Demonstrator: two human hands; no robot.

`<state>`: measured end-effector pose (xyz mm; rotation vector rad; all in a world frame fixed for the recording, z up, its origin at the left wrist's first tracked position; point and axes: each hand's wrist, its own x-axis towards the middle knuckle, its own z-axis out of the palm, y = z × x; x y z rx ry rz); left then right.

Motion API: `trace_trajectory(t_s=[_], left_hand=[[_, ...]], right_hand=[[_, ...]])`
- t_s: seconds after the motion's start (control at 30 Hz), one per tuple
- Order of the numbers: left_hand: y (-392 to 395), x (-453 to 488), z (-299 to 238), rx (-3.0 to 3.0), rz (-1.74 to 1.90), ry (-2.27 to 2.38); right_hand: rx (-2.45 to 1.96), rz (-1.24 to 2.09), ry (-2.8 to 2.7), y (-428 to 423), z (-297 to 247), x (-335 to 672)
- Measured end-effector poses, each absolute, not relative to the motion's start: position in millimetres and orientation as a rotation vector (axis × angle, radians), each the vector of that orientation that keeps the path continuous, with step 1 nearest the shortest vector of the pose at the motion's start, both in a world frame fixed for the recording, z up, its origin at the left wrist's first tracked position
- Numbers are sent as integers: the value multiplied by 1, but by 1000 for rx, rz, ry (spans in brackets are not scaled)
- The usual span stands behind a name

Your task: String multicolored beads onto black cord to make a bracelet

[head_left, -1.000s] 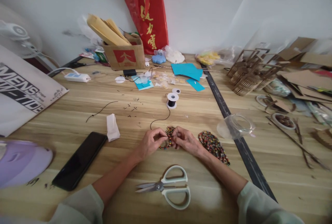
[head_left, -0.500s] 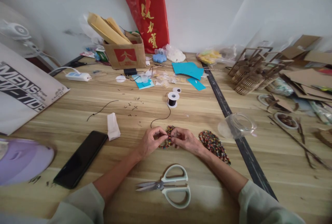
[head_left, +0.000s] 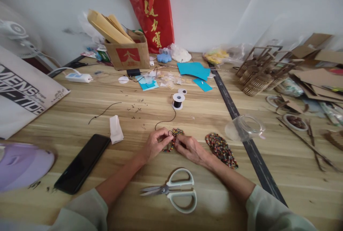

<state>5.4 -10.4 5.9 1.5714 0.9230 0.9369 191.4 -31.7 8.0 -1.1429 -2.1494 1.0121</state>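
Note:
My left hand pinches a thin black cord that forms a small loop above the fingertips. The cord runs back to a white spool wound with black cord. Close beside it, my right hand is closed at a string of multicoloured beads; its fingertips hide exactly what they grip, bead or cord. Part of the beads curves round below the left fingertips. Near my right wrist lies a pile of similar bead strings. Scissors with pale handles rest in front of me, blades pointing left.
To the left lie a black phone, a folded white paper and a cut cord. A clear plastic roll sits at right. Behind stand a cardboard box, blue sheets and small woven baskets.
The cord between my fingertips, stretched straight earlier, now bends into a small loop. My right fingertips have shifted slightly down, and more of the beads shows behind them.

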Motion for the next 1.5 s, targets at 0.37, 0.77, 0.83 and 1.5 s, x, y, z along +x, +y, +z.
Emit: trace_trajectory(t_s=[0.37,0.77,0.83,1.5], left_hand=[[-4,8,3,1393,782,802],[-7,12,6,1470,778,843],[-8,12,6,1484,776,849],[-11,11,16,1568,822,922]], right_hand=[[-1131,694,-2307,-36,-2,187],[-1129,589,-2348,-36,-5,188],[-1128,600,-2352,-36,-4,188],[-985,808,-2062,-36,-2,191]])
